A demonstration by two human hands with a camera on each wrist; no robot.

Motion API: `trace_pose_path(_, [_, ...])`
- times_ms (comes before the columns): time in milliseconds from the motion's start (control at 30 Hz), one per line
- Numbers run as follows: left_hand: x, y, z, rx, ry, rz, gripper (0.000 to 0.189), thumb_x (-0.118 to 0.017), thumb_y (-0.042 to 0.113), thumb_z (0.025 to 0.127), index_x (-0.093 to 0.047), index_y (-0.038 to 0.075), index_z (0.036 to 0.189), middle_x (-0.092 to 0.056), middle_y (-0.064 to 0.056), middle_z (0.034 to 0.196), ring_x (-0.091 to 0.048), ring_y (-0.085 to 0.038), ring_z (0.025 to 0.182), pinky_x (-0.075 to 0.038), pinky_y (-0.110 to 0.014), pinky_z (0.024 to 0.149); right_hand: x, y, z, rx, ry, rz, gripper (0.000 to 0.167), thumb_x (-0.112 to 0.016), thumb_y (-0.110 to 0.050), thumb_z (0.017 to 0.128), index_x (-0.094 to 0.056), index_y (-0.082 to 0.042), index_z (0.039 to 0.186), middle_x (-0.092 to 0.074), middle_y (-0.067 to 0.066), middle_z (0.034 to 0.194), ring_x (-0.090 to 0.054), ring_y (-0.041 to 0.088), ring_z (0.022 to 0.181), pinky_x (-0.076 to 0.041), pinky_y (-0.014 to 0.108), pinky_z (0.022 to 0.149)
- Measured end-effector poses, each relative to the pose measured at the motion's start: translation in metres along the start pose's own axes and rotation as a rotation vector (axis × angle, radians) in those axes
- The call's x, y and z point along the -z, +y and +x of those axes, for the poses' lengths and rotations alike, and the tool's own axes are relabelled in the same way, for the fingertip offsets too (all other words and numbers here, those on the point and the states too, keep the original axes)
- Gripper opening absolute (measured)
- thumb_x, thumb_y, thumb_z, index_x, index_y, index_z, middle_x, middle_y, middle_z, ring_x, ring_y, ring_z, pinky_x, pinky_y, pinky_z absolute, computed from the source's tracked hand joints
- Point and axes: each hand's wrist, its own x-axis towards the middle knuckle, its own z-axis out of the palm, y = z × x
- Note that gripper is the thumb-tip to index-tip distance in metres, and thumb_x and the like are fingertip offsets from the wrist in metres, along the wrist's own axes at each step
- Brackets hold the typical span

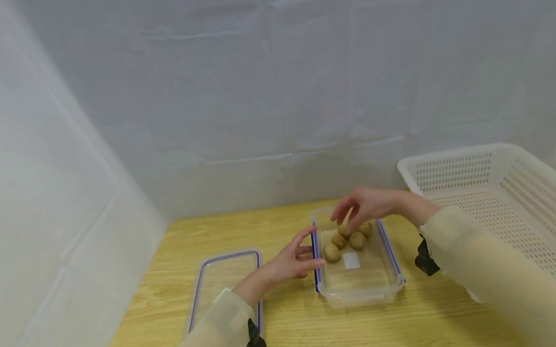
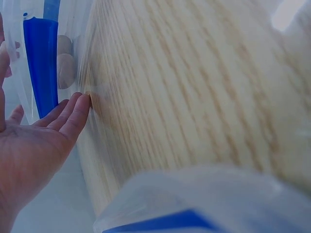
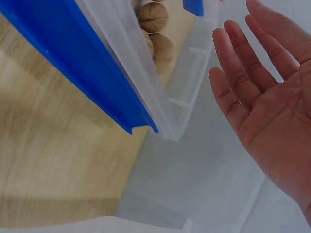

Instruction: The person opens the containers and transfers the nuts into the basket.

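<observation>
A clear plastic food container (image 1: 359,296) with blue side clips stands on the wooden table, holding several walnuts (image 1: 331,252) toward its far half. At its left side is my left hand (image 1: 291,261), fingers spread and extended; the left wrist view shows the fingertips at the container wall beside a blue clip (image 2: 41,63). Above the far end hovers my right hand (image 1: 369,205), fingers loosely bent over the walnuts. From the right wrist view, no object shows in that hand, and its fingers (image 3: 238,80) are apart from the container.
A clear lid (image 1: 225,274) with a blue seal lies on the table to the left, partly under the left forearm. To the right stands a large white perforated basket (image 1: 501,149). White sheeting (image 1: 264,79) rises behind the table.
</observation>
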Motion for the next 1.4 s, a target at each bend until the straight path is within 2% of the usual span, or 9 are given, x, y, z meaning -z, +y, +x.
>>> trace_pose_path(200, [-0.001, 0.002, -0.002, 0.011, -0.003, -0.013, 0.077, -0.064, 0.017, 0.096, -0.016, 0.021, 0.156, -0.031, -0.032, 0.148, -0.042, -0.043, 0.130, -0.044, -0.053, 0.093, -0.013, 0.006, 0.008, -0.037, -0.035, 0.013, 0.040, -0.071, 0.000, 0.086, -0.059, 0.010, 0.122, -0.063, 0.025, 0.117, -0.058, 0.041, 0.110, -0.049, 0.036, 0.090])
trace_pose_path(300, [-0.001, 0.003, -0.004, 0.020, 0.002, -0.013, 0.077, -0.064, 0.019, 0.096, -0.016, 0.022, 0.156, -0.030, -0.032, 0.148, -0.041, -0.043, 0.130, -0.044, -0.053, 0.094, -0.018, 0.009, 0.010, -0.050, -0.030, -0.008, 0.041, -0.071, 0.000, 0.085, -0.058, 0.011, 0.123, -0.062, 0.024, 0.119, -0.060, 0.037, 0.110, -0.049, 0.036, 0.090])
trace_pose_path(367, [-0.001, 0.003, -0.005, 0.022, 0.003, -0.012, 0.077, -0.064, 0.019, 0.096, -0.016, 0.022, 0.156, -0.030, -0.032, 0.148, -0.041, -0.043, 0.131, -0.044, -0.052, 0.094, -0.022, 0.011, 0.011, -0.061, -0.022, -0.015, 0.041, -0.071, 0.001, 0.084, -0.059, 0.010, 0.122, -0.062, 0.022, 0.120, -0.061, 0.034, 0.109, -0.048, 0.036, 0.090])
trace_pose_path(600, [0.000, 0.001, -0.005, 0.019, 0.006, -0.019, 0.078, -0.064, 0.019, 0.096, -0.016, 0.023, 0.156, -0.029, -0.031, 0.149, -0.040, -0.042, 0.131, -0.045, -0.049, 0.093, -0.035, 0.015, 0.019, -0.100, 0.003, -0.163, 0.041, -0.076, -0.004, 0.079, -0.067, -0.002, 0.119, -0.067, 0.008, 0.118, -0.060, 0.022, 0.107, -0.047, 0.033, 0.090])
trace_pose_path(967, [0.000, 0.000, -0.004, 0.010, -0.002, -0.025, 0.077, -0.064, 0.020, 0.096, -0.016, 0.023, 0.156, -0.029, -0.030, 0.149, -0.041, -0.040, 0.131, -0.047, -0.045, 0.090, -0.053, 0.015, 0.025, -0.108, -0.048, -0.107, 0.042, -0.074, 0.003, 0.080, -0.065, 0.002, 0.120, -0.065, 0.010, 0.117, -0.059, 0.025, 0.109, -0.046, 0.037, 0.095])
trace_pose_path(1167, [0.000, 0.001, -0.003, 0.003, -0.010, -0.028, 0.077, -0.063, 0.018, 0.096, -0.015, 0.021, 0.156, -0.032, -0.030, 0.148, -0.046, -0.035, 0.127, -0.049, -0.038, 0.083, -0.059, 0.016, 0.026, -0.107, -0.078, -0.120, 0.040, -0.075, 0.002, 0.078, -0.068, -0.001, 0.117, -0.067, 0.006, 0.112, -0.059, 0.017, 0.102, -0.045, 0.033, 0.092])
trace_pose_path(1400, [0.001, 0.000, -0.004, 0.015, -0.008, -0.036, 0.077, -0.064, 0.018, 0.096, -0.016, 0.023, 0.156, -0.033, -0.028, 0.148, -0.048, -0.033, 0.125, -0.048, -0.037, 0.081, -0.064, 0.016, 0.028, -0.162, -0.065, -0.159, 0.038, -0.076, 0.000, 0.078, -0.069, -0.007, 0.115, -0.066, -0.002, 0.106, -0.057, 0.012, 0.095, -0.046, 0.032, 0.089])
